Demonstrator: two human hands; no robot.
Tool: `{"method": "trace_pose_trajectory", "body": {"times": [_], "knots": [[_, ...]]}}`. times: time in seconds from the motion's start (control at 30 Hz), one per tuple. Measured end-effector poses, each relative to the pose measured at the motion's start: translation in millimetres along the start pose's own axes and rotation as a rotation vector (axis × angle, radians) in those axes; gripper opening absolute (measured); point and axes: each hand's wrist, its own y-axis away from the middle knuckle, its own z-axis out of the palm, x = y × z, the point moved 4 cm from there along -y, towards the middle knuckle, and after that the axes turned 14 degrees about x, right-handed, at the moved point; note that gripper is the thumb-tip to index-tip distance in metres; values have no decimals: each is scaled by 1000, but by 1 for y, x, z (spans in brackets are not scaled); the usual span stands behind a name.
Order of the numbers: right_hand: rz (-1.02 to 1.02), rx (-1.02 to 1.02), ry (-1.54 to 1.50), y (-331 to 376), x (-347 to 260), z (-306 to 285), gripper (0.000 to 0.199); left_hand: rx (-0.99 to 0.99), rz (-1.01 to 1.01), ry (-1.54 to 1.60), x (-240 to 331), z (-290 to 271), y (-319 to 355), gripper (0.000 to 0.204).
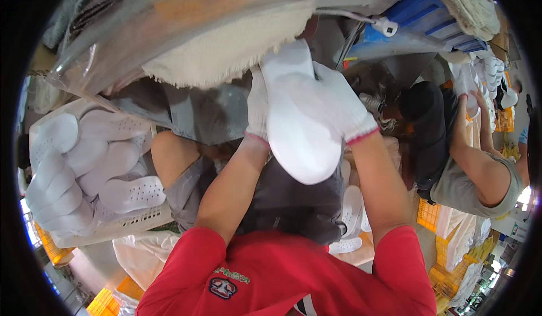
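Note:
A white shoe insole [299, 146] is held up in front of me, its wide rounded end toward my body and its narrower end pointing away. My left hand [258, 104], in a white knit glove, is closed on its left edge, with the fingers mostly hidden behind it. On the other side my right hand [343, 104], gloved alike, grips the right edge. The right glove overlaps the insole and looks blurred. Just beyond the narrower end hangs the frayed edge of a cream cloth [226, 48].
A pale plastic basket [141, 219] at my left holds several white insoles [56, 138], some perforated. Clear plastic sheeting [113, 45] covers the surface ahead. At the right, a person [480, 175] sits working; a blue crate [420, 11] stands at the far right.

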Motion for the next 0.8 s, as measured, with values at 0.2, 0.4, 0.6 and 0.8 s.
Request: {"method": "trace_pose_trajectory", "body": {"times": [0.2,0.4,0.6,0.8], "knots": [[248,116,-304,-6,5,-3,54,-182,-109,462,-5,9,-2,55],[288,171,-430,5,5,0,49,-363,-440,869,-24,20,-4,56],[215,173,-181,14,0,3,35,-101,-294,481,-25,2,0,59],[219,196,-301,16,-5,4,38,-63,-431,545,-30,3,0,64]]}}
